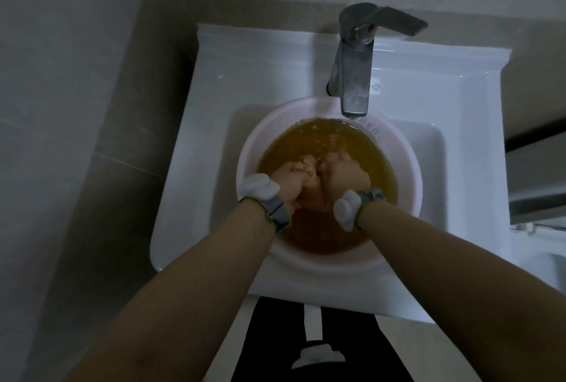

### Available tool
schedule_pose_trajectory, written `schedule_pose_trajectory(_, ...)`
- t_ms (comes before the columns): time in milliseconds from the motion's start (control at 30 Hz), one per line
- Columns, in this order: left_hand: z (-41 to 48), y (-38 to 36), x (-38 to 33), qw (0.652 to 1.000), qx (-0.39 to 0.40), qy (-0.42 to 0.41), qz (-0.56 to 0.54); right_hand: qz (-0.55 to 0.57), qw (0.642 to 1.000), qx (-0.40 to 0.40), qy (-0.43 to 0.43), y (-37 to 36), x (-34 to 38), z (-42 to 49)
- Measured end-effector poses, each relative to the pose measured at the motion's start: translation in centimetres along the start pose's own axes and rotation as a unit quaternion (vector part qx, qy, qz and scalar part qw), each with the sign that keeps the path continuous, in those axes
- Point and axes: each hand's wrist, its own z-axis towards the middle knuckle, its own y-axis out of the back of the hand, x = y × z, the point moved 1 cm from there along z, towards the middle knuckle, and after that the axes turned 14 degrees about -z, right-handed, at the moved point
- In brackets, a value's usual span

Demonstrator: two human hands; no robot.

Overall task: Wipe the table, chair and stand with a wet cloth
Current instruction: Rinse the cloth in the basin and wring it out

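Note:
A pale pink basin [247, 148] stands in the white sink [245, 75], filled with murky orange-brown water. Both my hands are in the water, curled into fists side by side. My left hand [289, 181] and my right hand [344, 174] grip a bunched, orange-looking cloth [312, 194] between them, mostly under the surface and hard to make out. Each wrist wears a grey strap with a white device.
A metal faucet [355, 75] hangs over the basin's far rim, its lever turned to the right. Grey tiled walls close in at the left and back. A shelf or cabinet edge [536, 173] sits at the right. My dark clothing shows below the sink's front edge.

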Motion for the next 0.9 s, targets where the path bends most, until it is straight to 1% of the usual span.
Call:
schedule_pose_trajectory(33, -0.6, 0.2, -0.4, 0.998, 0.021, -0.020, 0.057, -0.039, 0.999, 0.009, -0.003, -0.4, -0.4, 0.3)
schedule_pose_trajectory(67, -0.8, 0.4, -0.4, 0.990, 0.034, -0.037, 0.130, -0.077, 0.997, 0.022, 0.012, -0.4, -0.7, 0.4)
schedule_pose_trajectory(100, -0.9, 0.8, -0.3, 0.981, 0.046, -0.058, 0.177, -0.093, 0.994, 0.039, 0.041, -0.3, -0.7, 0.4)
schedule_pose_trajectory(167, -0.7, 1.5, 0.2, 0.952, 0.062, -0.073, 0.291, -0.082, 0.986, 0.075, 0.126, -0.2, -0.3, 0.3)
schedule_pose_trajectory(200, -0.3, 1.8, 0.5, 0.939, 0.071, -0.078, 0.327, -0.070, 0.979, 0.087, 0.168, -0.3, 0.0, 0.2)
schedule_pose_trajectory(233, -0.2, 2.0, 0.4, 0.931, 0.071, -0.089, 0.347, -0.068, 0.975, 0.088, 0.193, -0.5, 0.0, 0.2)
schedule_pose_trajectory(267, 0.1, 2.3, 0.4, 0.927, 0.059, -0.096, 0.358, -0.079, 0.974, 0.085, 0.192, -0.5, -0.1, 0.3)
schedule_pose_trajectory(300, 0.2, 2.5, 0.1, 0.921, 0.033, -0.105, 0.373, -0.098, 0.976, 0.079, 0.178, -0.3, -0.4, 0.3)
schedule_pose_trajectory(367, 0.2, 2.8, -0.1, 0.925, -0.003, -0.142, 0.352, -0.107, 0.982, 0.051, 0.148, -0.1, -1.0, 0.3)
schedule_pose_trajectory(400, -0.2, 2.6, -0.4, 0.925, 0.006, -0.155, 0.346, -0.065, 0.987, 0.030, 0.146, 0.2, -1.2, 0.2)
schedule_pose_trajectory(433, -0.2, 2.4, -0.3, 0.922, 0.029, -0.164, 0.349, 0.016, 0.989, 0.025, 0.148, 0.2, -1.4, 0.2)
schedule_pose_trajectory(467, -0.2, 2.1, -0.3, 0.917, 0.055, -0.155, 0.363, 0.119, 0.981, 0.025, 0.152, 0.4, -1.5, 0.0)
schedule_pose_trajectory(500, -0.2, 1.8, -0.3, 0.902, 0.074, -0.151, 0.398, 0.218, 0.964, 0.025, 0.151, 0.6, -1.5, -0.4)
schedule_pose_trajectory(533, -0.2, 1.7, -0.4, 0.887, 0.084, -0.133, 0.434, 0.293, 0.946, 0.014, 0.141, 0.8, -1.6, -0.7)
schedule_pose_trajectory(567, -0.2, 1.7, -0.6, 0.873, 0.089, -0.127, 0.463, 0.341, 0.932, -0.005, 0.126, 1.1, -1.7, -1.1)
schedule_pose_trajectory(600, -0.3, 1.9, -0.9, 0.866, 0.084, -0.123, 0.478, 0.366, 0.924, -0.028, 0.110, 1.7, -1.8, -1.4)
schedule_pose_trajectory(633, -0.4, 2.2, -1.1, 0.864, 0.066, -0.136, 0.481, 0.383, 0.917, -0.054, 0.096, 2.2, -2.1, -1.6)
schedule_pose_trajectory(667, -0.6, 2.7, -1.3, 0.873, 0.038, -0.157, 0.461, 0.384, 0.917, -0.079, 0.078, 2.6, -2.6, -1.8)
schedule_pose_trajectory(733, -0.7, 3.5, -1.6, 0.898, -0.010, -0.204, 0.390, 0.345, 0.930, -0.117, 0.044, 3.0, -3.9, -1.8)
schedule_pose_trajectory(800, -0.9, 3.7, -2.0, 0.909, -0.029, -0.252, 0.331, 0.267, 0.953, -0.127, 0.062, 2.8, -5.0, -1.5)
schedule_pose_trajectory(833, -1.0, 3.7, -2.2, 0.907, -0.031, -0.273, 0.318, 0.221, 0.966, -0.105, 0.084, 2.5, -5.2, -1.3)
schedule_pose_trajectory(900, -0.8, 3.4, -2.1, 0.900, -0.021, -0.280, 0.332, 0.120, 0.987, -0.014, 0.111, 2.0, -5.1, -0.9)
